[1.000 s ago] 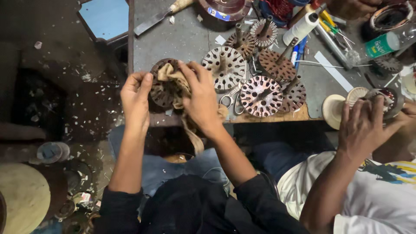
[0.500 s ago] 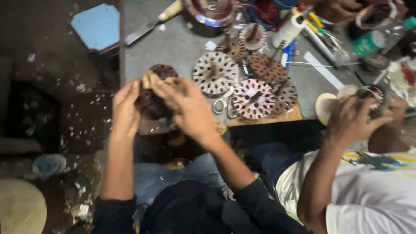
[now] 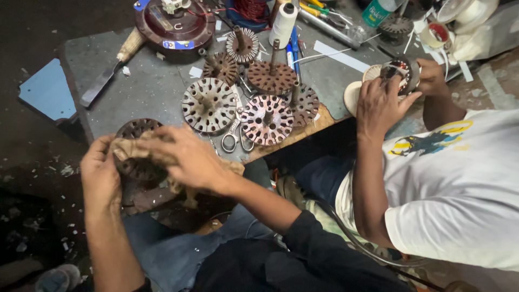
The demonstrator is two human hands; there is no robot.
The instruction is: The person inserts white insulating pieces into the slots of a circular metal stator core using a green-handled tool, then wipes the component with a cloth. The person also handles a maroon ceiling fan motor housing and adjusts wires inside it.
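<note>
Stator [image 3: 134, 146] at near-left bench edge, gripped by left hand [image 3: 100, 173], wiped with rag [image 3: 141, 151] clutched in right hand [image 3: 186, 159]; next, probably turning it.

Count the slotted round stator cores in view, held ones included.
8. Loose on the bench, six. One in the person's hands. One wound, in the co-worker's hands. More may be hidden in the clutter.

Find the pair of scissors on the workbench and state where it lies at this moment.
In the head view, the scissors lie near the front edge of the grey workbench, between two slotted metal discs, just right of the person's right hand.
</note>
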